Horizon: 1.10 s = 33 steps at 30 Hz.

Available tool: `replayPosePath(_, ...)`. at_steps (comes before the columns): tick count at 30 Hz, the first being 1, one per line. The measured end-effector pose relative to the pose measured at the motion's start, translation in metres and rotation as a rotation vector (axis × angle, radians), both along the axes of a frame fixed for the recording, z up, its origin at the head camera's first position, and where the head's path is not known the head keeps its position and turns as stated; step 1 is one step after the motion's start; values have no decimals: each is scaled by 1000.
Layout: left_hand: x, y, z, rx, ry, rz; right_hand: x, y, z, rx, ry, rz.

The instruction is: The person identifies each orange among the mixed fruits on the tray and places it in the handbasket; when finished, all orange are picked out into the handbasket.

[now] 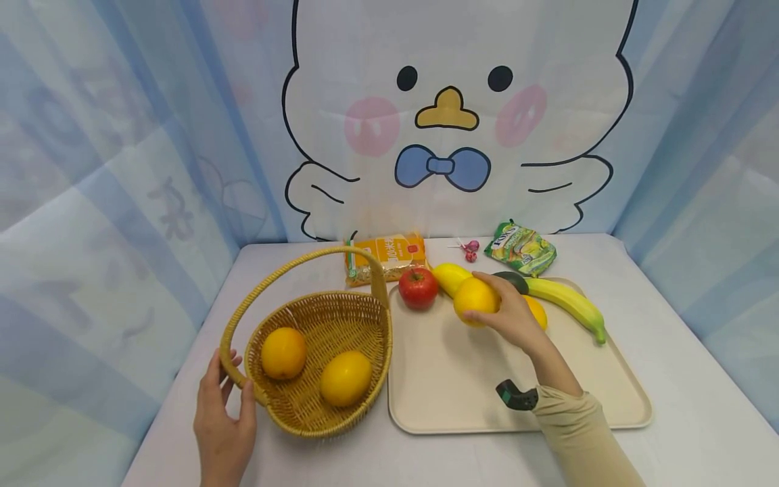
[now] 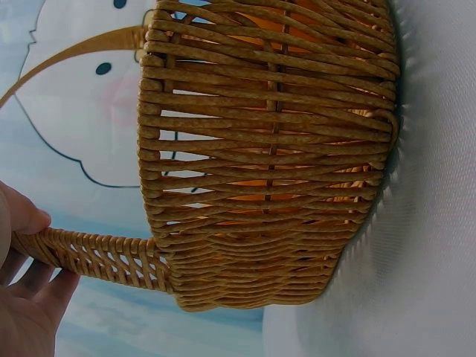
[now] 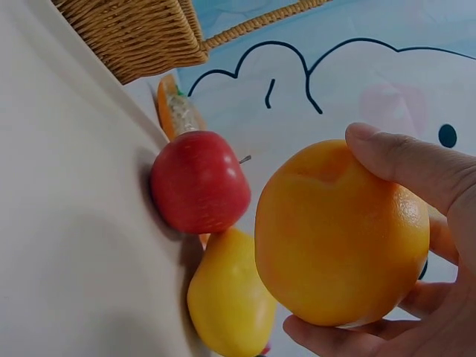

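Note:
My left hand [image 1: 224, 423] grips the lower left end of the handle [image 2: 97, 256] of a woven basket [image 1: 359, 423]. Inside the basket lie a round orange [image 1: 283, 353] and a smooth yellow oval fruit [image 1: 345, 379]. Above the tray [image 1: 450, 399], my right hand [image 1: 517, 321] holds another orange [image 3: 338, 238], thumb on one side and fingers on the other. Close behind it, a red apple [image 1: 418, 289] and a yellow pear-shaped fruit [image 3: 232, 294] sit at the tray's far edge. One more orange fruit [image 1: 537, 311] is partly hidden by the right hand.
A yellow-green banana [image 1: 569, 304] lies across the tray's right side, beside a dark green vegetable [image 1: 513, 280]. Along the back are an orange food packet [image 1: 389, 253], wrapped lollipops [image 1: 471, 250] and a green bag [image 1: 522, 249]. Curtains [image 1: 122, 203] enclose the table.

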<state>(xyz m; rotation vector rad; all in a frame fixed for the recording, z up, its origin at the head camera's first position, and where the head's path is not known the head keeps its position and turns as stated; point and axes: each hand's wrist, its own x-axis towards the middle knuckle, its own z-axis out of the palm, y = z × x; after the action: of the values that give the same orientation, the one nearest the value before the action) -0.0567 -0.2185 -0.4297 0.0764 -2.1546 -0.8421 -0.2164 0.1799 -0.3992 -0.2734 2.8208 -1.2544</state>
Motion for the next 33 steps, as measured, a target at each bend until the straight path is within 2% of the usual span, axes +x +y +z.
replayPosePath(33,0,-1,-1,6,-21,6,4,-22,14,-14,35,72)
